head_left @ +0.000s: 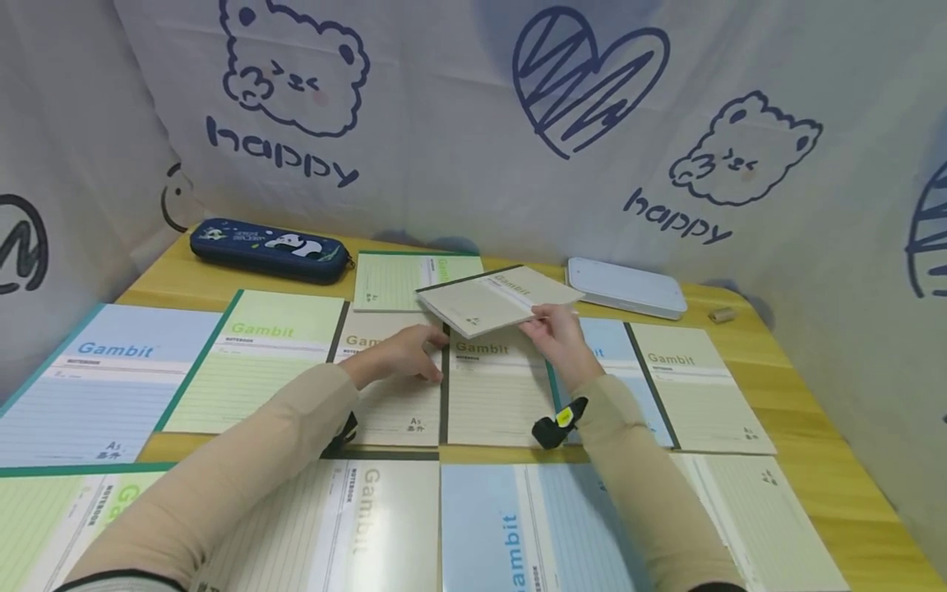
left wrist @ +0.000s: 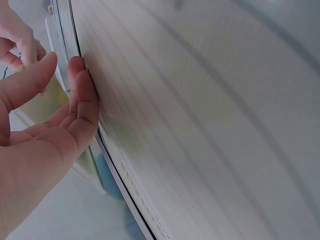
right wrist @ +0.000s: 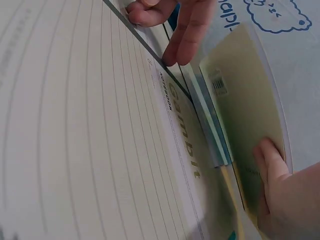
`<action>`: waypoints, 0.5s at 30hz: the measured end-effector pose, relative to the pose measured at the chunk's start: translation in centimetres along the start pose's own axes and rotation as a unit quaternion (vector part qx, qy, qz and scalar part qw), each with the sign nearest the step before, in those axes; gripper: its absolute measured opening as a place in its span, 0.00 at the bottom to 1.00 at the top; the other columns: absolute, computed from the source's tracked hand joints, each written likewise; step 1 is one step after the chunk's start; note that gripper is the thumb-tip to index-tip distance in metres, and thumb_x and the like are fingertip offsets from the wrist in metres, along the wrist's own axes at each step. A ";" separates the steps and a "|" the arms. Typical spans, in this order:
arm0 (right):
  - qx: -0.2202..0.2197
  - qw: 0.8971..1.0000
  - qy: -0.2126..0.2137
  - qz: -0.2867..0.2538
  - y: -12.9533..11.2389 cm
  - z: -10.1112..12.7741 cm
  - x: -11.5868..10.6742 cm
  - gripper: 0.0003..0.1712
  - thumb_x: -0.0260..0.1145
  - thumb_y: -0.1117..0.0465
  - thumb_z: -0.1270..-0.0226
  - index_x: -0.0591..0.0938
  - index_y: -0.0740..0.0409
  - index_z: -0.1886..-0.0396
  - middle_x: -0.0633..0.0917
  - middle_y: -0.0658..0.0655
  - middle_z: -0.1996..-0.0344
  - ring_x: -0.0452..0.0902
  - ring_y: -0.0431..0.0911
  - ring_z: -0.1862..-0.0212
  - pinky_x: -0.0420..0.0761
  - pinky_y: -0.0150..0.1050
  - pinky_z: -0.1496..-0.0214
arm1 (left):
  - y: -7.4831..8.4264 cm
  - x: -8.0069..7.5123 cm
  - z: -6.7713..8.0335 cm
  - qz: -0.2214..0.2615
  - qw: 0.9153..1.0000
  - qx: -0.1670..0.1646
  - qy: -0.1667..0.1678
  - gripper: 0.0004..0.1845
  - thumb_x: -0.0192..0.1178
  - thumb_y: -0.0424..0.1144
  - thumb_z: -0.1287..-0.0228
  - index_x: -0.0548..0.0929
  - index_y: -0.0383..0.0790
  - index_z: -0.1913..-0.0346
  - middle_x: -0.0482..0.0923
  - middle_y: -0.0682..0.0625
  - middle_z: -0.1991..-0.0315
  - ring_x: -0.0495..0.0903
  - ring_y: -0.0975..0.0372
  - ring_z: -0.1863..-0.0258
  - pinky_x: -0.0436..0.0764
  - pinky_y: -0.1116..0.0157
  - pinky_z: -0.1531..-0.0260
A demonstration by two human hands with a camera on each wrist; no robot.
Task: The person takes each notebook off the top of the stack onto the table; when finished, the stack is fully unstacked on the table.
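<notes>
My right hand (head_left: pixel 558 337) pinches a beige notebook (head_left: pixel 496 298) by its right front corner, thumb on the cover. This notebook is tilted above the back of the layout; its barcoded back (right wrist: pixel 235 100) shows in the right wrist view. The left hand (head_left: pixel 403 353) holds nothing. Its fingers are relaxed and slightly bent, with fingertips at the dark spine edge between two beige notebooks of the middle row, the left one (head_left: pixel 392 411) and the right one (head_left: pixel 496 403). In the left wrist view, the fingers (left wrist: pixel 86 95) lie along a notebook's surface.
Green, blue and beige notebooks cover the wooden table in rows, including a blue notebook (head_left: pixel 140 353) at left and a green notebook (head_left: pixel 392 275) behind. A navy panda pencil case (head_left: pixel 270 251), a white case (head_left: pixel 627 288) and a small tan object (head_left: pixel 721 314) stand along the back, before a printed curtain (head_left: pixel 444 107).
</notes>
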State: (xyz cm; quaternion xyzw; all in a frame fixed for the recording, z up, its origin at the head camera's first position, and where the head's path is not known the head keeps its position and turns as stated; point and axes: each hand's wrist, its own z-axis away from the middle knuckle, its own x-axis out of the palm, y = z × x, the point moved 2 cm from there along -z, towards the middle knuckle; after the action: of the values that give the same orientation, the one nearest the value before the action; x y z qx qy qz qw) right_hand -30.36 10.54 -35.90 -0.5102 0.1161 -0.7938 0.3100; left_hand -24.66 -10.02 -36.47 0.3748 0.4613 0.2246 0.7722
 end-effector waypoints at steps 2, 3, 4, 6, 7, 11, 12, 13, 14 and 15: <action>0.000 1.000 0.007 -0.024 0.3 -0.7 0.0 0.31 0.35 0.75 0.34 0.44 0.64 0.32 0.53 0.62 0.33 0.51 0.50 0.35 0.57 0.40 0.39 | 0.0 0.0 0.0 0.005 1.000 -0.001 -0.002 0.34 0.63 0.25 0.53 0.64 0.28 0.40 0.63 0.37 0.41 0.73 0.60 0.71 0.75 0.68 0.67; 0.000 0.999 0.007 -0.033 0.5 -1.1 0.1 0.30 0.35 0.75 0.34 0.44 0.65 0.32 0.52 0.62 0.33 0.50 0.50 0.34 0.56 0.40 0.38 | -0.1 0.0 -0.1 0.006 1.000 0.000 -0.003 0.34 0.63 0.25 0.53 0.64 0.28 0.40 0.63 0.37 0.41 0.74 0.60 0.71 0.75 0.68 0.68; -0.001 0.999 0.006 -0.042 0.6 -1.3 0.1 0.30 0.35 0.75 0.33 0.44 0.66 0.32 0.51 0.62 0.33 0.49 0.51 0.34 0.56 0.40 0.38 | -0.1 0.0 -0.1 0.008 1.000 0.000 -0.003 0.34 0.63 0.25 0.53 0.64 0.28 0.40 0.63 0.37 0.41 0.73 0.60 0.71 0.75 0.68 0.68; -0.008 0.999 0.007 -0.053 0.8 -1.7 0.2 0.30 0.35 0.75 0.33 0.44 0.66 0.32 0.51 0.62 0.33 0.48 0.51 0.34 0.57 0.40 0.38 | -0.1 0.1 -0.1 0.009 1.000 0.003 -0.002 0.34 0.63 0.25 0.53 0.64 0.28 0.39 0.63 0.38 0.41 0.73 0.60 0.70 0.75 0.68 0.68; -0.012 0.999 0.007 -0.052 0.9 -1.9 0.3 0.30 0.35 0.75 0.33 0.44 0.66 0.32 0.52 0.62 0.33 0.48 0.51 0.34 0.57 0.40 0.38 | -0.1 0.1 -0.1 0.010 1.000 0.003 -0.002 0.34 0.63 0.25 0.53 0.64 0.28 0.40 0.63 0.38 0.41 0.73 0.60 0.70 0.75 0.69 0.69; -0.014 0.999 0.030 0.000 1.1 -1.8 0.6 0.28 0.38 0.70 0.31 0.47 0.67 0.32 0.55 0.64 0.35 0.51 0.53 0.35 0.59 0.42 0.39 | -0.1 0.1 0.0 0.009 1.000 0.003 0.001 0.34 0.63 0.25 0.53 0.65 0.29 0.40 0.63 0.38 0.41 0.73 0.59 0.68 0.76 0.68 0.69; -0.007 0.999 0.043 0.027 1.1 -1.7 0.6 0.27 0.39 0.69 0.30 0.49 0.67 0.33 0.57 0.65 0.36 0.54 0.54 0.36 0.60 0.43 0.40 | -0.2 0.2 -0.1 0.008 1.000 0.002 0.003 0.33 0.63 0.25 0.53 0.65 0.29 0.40 0.64 0.39 0.41 0.74 0.59 0.68 0.76 0.68 0.69; -0.001 0.997 0.058 0.060 1.1 -1.6 0.6 0.27 0.41 0.67 0.30 0.51 0.67 0.33 0.59 0.66 0.38 0.57 0.55 0.38 0.63 0.44 0.41 | -0.2 0.2 -0.1 0.007 1.000 0.003 0.005 0.33 0.63 0.25 0.53 0.65 0.29 0.40 0.64 0.39 0.42 0.74 0.59 0.68 0.76 0.68 0.69; 0.006 0.994 0.072 0.084 1.1 -1.5 0.6 0.27 0.43 0.66 0.30 0.53 0.66 0.34 0.60 0.67 0.39 0.59 0.56 0.39 0.65 0.45 0.43 | -0.2 0.1 0.0 0.005 1.000 0.002 0.006 0.33 0.63 0.25 0.53 0.66 0.30 0.40 0.64 0.39 0.42 0.74 0.59 0.68 0.76 0.68 0.69; 0.013 0.991 0.084 0.103 1.1 -1.4 0.7 0.26 0.45 0.66 0.31 0.54 0.65 0.34 0.62 0.67 0.40 0.61 0.56 0.40 0.67 0.46 0.45 | -0.2 0.1 0.0 0.004 1.000 0.002 0.007 0.33 0.63 0.25 0.53 0.66 0.30 0.40 0.64 0.39 0.42 0.74 0.59 0.68 0.76 0.68 0.69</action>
State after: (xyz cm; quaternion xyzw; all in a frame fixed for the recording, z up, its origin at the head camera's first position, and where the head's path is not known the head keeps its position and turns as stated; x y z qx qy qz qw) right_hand -31.40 9.09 -36.59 -0.4227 0.1838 -0.7991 0.3860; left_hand -24.62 -10.05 -36.69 0.3765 0.4655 0.2297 0.7674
